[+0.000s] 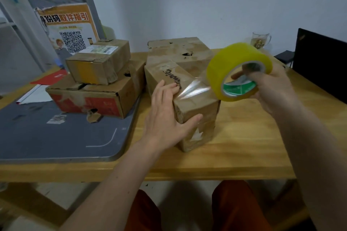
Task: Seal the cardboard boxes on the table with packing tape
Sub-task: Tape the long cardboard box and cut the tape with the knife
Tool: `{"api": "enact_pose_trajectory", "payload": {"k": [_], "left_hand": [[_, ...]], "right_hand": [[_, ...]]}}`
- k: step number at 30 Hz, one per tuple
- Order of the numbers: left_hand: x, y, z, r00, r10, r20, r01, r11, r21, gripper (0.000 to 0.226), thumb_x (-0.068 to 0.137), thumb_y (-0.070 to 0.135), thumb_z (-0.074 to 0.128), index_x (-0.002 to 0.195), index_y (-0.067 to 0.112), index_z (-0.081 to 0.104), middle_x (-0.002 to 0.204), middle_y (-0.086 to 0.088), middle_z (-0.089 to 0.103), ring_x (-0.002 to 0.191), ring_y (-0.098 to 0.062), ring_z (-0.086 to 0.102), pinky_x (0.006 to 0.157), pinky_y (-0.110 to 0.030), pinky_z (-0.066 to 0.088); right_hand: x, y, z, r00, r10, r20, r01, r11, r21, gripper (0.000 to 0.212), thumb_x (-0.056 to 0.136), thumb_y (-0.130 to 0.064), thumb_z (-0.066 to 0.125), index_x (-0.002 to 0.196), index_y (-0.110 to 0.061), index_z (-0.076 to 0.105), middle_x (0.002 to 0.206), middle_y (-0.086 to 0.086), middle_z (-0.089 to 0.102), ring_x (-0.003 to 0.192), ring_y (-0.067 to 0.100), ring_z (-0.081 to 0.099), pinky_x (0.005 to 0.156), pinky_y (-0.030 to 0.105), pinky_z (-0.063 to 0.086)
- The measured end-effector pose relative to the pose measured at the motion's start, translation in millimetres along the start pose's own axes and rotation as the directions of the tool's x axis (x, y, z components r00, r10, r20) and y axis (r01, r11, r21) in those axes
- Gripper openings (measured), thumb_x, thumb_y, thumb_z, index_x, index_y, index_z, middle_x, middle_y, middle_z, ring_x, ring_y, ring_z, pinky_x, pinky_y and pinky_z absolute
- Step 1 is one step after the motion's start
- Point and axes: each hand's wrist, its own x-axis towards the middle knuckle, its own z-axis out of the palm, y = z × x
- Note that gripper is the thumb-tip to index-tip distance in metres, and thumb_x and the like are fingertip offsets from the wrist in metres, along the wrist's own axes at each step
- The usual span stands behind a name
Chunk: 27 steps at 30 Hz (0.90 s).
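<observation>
Centre frame, left hand [165, 118] presses flat on the box [195, 110] on the surface [244, 146]; right hand [270, 88] grips the tape roll [238, 71], strip stretched rightward off the box top

A glass mug [261, 40] stands behind a black laptop [319, 65] (grey mat [56, 133] opposite).
</observation>
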Motion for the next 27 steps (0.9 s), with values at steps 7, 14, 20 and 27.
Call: {"api": "enact_pose_trajectory", "payload": {"k": [7,14,20,27], "left_hand": [[0.1,5.5,-2.2,1.000,-0.021,0.023,0.022,1.000,-0.017,0.086,0.078,0.053,0.074,0.142,0.011,0.036,0.152,0.001,0.031,0.150,-0.011,0.007,0.116,-0.027,0.012],[12.1,31.4,-21.4,0.989,-0.068,0.128,0.039,0.975,0.219,0.090,0.068,0.076,0.056,0.136,0.017,0.045,0.135,0.003,0.047,0.130,-0.016,0.039,0.113,-0.041,0.035],[20.9,46.4,-6.5,0.987,-0.046,0.152,-0.004,0.951,0.310,0.104,0.079,0.068,0.066,0.156,0.016,0.018,0.154,0.000,0.037,0.141,-0.018,0.034,0.114,-0.033,0.028],[21.2,40.6,-2.1,0.987,-0.032,0.156,-0.019,0.950,0.311,0.111,0.080,0.065,0.067,0.158,0.014,0.008,0.157,-0.001,0.032,0.143,-0.017,0.029,0.117,-0.032,0.024]], "right_hand": [[-10.8,34.4,4.8,0.971,0.235,0.047,-0.233,0.877,0.420,0.031,0.086,-0.016,0.069,0.117,-0.013,0.064,0.108,0.008,0.072,0.102,0.026,0.069,0.075,0.039,0.058],[-21.1,43.5,24.5,0.943,0.308,0.124,-0.325,0.785,0.528,0.030,0.092,-0.008,0.058,0.122,-0.006,0.060,0.111,0.014,0.070,0.098,0.025,0.070,0.072,0.037,0.058],[-14.8,46.5,20.1,0.929,0.352,0.114,-0.350,0.739,0.576,0.022,0.096,-0.011,0.053,0.117,-0.004,0.058,0.110,0.018,0.070,0.096,0.030,0.070,0.066,0.042,0.058],[-8.1,65.6,13.0,0.903,0.379,0.204,-0.414,0.632,0.656,0.018,0.099,-0.015,0.047,0.107,-0.008,0.061,0.102,0.013,0.073,0.089,0.027,0.072,0.066,0.045,0.060]]}}
